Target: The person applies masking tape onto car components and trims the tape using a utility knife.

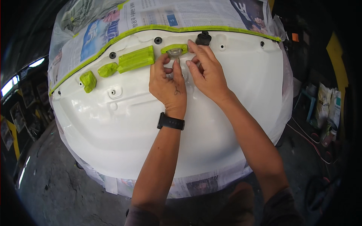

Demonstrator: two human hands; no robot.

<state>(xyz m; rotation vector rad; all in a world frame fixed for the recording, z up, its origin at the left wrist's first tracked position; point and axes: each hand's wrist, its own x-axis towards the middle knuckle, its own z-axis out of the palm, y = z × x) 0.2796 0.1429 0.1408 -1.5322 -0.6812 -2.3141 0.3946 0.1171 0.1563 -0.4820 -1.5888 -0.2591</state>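
A white curved vehicle panel [151, 116] spreads out in front of me. Near its upper edge, a translucent grey oval piece [174, 53] is framed by lime-green masking tape [182, 48]. My left hand [168, 81] has its thumb and curled index finger at the lower side of this oval piece, a black watch [171, 122] on its wrist. My right hand [208, 71] is just to the right, index fingertip close to the tape's right end, thumb apart from it, nothing visible between them. Whether the right fingertip touches the tape, I cannot tell.
Newspaper [181, 15] and plastic film cover the area beyond, bordered by green tape. A long taped block [136, 59] and smaller taped lumps [88, 81] sit on the left. A black fitting [203, 38] stands beyond my right hand. Bags [328, 103] and cables lie at right.
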